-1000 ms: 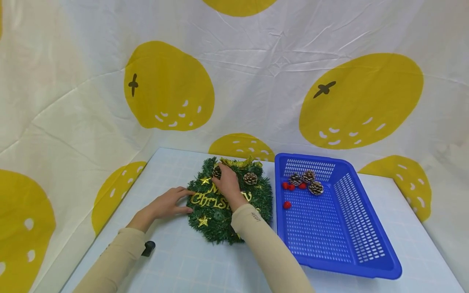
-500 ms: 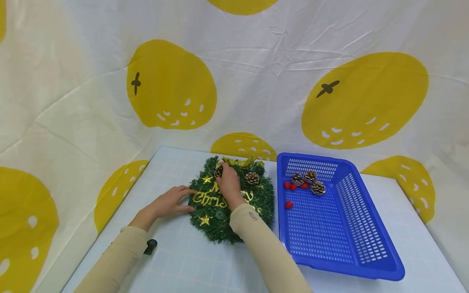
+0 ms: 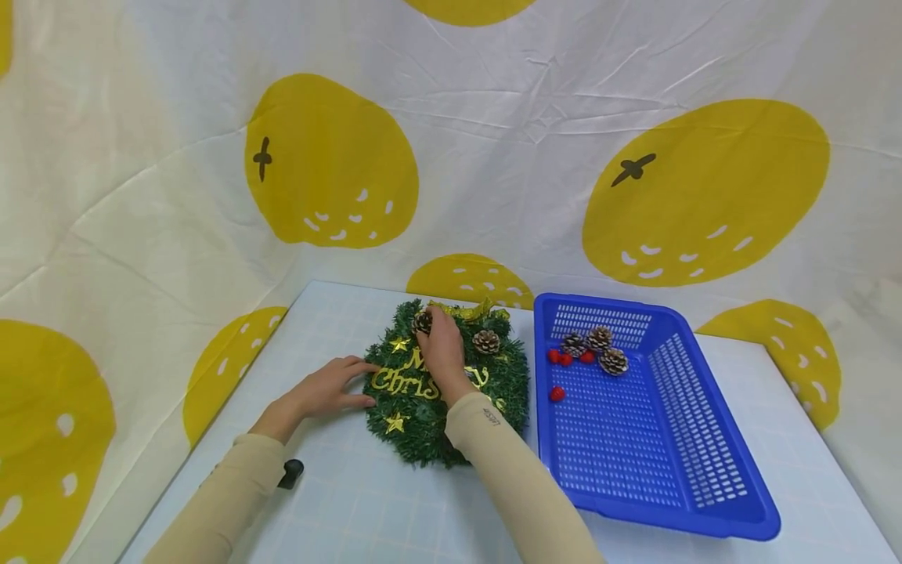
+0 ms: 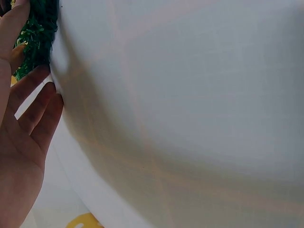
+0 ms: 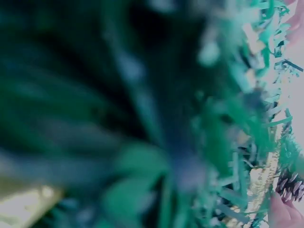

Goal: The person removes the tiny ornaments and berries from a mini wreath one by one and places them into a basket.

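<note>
A green tinsel wreath (image 3: 416, 446) lies on the table, bearing gold "Merry Christmas" lettering (image 3: 403, 383), gold stars and a gold bow. At its upper left my right hand (image 3: 444, 352) pinches a brown pine cone (image 3: 421, 323); the right wrist view catches fingertips at that pine cone (image 5: 290, 186). Another pine cone (image 3: 486, 341) sits on the wreath right of the hand. My left hand (image 3: 327, 389) rests at the wreath's left edge with fingers extended and spread. Part of the lettering is hidden under the right hand and forearm.
To the right stands a blue plastic basket (image 3: 705, 439) with several pine cones (image 3: 600, 338) and several red berry-like pieces (image 3: 557, 393). A small black object (image 3: 291, 473) lies beside the left forearm. A fruit-patterned cloth (image 3: 493, 196) hangs behind the table.
My right hand and the pine cone have shifted slightly toward the wreath's far edge. The left hand has kept its place at the wreath's edge. The head view has drifted a little.
</note>
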### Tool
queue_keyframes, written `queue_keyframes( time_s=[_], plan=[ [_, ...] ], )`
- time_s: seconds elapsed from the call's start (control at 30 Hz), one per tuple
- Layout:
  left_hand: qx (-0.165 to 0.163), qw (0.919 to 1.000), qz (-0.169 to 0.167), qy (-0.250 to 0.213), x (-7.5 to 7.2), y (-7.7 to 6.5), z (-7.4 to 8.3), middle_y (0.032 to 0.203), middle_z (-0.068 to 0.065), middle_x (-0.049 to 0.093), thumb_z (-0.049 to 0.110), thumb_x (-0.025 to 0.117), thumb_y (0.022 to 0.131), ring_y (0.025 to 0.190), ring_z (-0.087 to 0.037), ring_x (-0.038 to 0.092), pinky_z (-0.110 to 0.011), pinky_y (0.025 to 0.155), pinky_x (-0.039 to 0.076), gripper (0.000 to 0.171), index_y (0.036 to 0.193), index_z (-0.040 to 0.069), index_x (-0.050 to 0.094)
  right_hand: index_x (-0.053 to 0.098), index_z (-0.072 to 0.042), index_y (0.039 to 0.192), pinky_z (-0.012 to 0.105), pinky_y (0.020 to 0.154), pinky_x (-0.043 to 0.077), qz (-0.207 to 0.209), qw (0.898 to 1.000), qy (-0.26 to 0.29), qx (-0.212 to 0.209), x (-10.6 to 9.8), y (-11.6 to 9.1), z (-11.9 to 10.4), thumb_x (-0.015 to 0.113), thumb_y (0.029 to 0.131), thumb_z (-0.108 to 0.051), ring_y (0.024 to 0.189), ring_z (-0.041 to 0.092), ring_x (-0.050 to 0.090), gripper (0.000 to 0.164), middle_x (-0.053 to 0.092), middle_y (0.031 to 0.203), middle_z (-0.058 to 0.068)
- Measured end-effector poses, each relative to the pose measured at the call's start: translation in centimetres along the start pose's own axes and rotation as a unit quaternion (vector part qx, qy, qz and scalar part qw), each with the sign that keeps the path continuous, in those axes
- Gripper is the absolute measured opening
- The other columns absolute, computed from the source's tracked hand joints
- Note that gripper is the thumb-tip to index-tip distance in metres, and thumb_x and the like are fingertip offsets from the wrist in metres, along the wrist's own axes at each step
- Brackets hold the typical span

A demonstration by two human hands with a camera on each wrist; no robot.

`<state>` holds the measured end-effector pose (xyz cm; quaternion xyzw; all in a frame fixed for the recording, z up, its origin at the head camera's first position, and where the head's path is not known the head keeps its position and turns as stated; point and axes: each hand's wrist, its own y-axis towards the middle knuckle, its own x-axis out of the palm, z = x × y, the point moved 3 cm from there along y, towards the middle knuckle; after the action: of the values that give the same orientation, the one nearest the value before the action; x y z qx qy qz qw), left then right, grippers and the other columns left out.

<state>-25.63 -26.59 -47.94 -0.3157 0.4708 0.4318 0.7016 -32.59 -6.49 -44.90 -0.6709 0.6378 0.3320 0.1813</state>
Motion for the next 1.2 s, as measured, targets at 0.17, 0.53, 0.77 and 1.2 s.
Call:
queue_keyframes(
  time_s=[0.17, 0.53, 0.77, 1.2],
  plan=[
    [0.001, 1.0000, 0.004, -0.005, -0.1, -0.1, 0.1, 0.131, -0.009, 0.048, 0.055, 0.060, 0.081, 0.120, -0.032, 0.045, -0.053, 0.098, 0.038, 0.064, 0.133, 0.021, 0.049, 0.045, -0.015, 0.134, 0.042, 0.083, 0.051, -0.009, 1.000, 0.025, -0.015, -0.2, -0.1, -0.6, 0.062, 0.089, -0.020, 0.108, 0.027, 0.056, 0.048, 0.050, 0.128, 0.010],
    [-0.003, 1.0000, -0.004, -0.007, 0.1, -0.3, -0.1, 0.131, -0.009, 0.048, 0.057, 0.060, 0.080, 0.120, -0.032, 0.044, -0.052, 0.098, 0.038, 0.064, 0.134, 0.023, 0.048, 0.040, -0.021, 0.140, 0.049, 0.100, 0.039, -0.029, 0.991, 0.124, 0.048, -1.2, -0.1, -0.9, 0.056, 0.092, -0.026, 0.133, 0.030, 0.033, 0.051, 0.039, 0.143, 0.007],
    [-0.003, 0.9999, -0.005, -0.009, 0.0, -0.2, -0.3, 0.132, -0.008, 0.047, 0.056, 0.060, 0.081, 0.121, -0.031, 0.044, -0.052, 0.099, 0.037, 0.064, 0.134, 0.024, 0.047, 0.037, -0.022, 0.141, 0.048, 0.097, 0.042, -0.038, 0.981, 0.176, 0.077, -1.9, 0.1, -1.0, 0.053, 0.093, -0.031, 0.130, 0.027, 0.038, 0.051, 0.037, 0.145, 0.003],
    [0.003, 0.9999, -0.006, -0.012, -0.3, 0.0, 0.1, 0.133, -0.009, 0.047, 0.055, 0.061, 0.080, 0.121, -0.033, 0.043, -0.052, 0.099, 0.037, 0.064, 0.134, 0.023, 0.048, 0.035, -0.023, 0.142, 0.047, 0.095, 0.044, -0.028, 0.985, 0.157, 0.068, -5.6, 1.2, -2.0, 0.063, 0.086, -0.037, 0.126, 0.028, 0.044, 0.064, 0.040, 0.143, 0.004]
  ],
)
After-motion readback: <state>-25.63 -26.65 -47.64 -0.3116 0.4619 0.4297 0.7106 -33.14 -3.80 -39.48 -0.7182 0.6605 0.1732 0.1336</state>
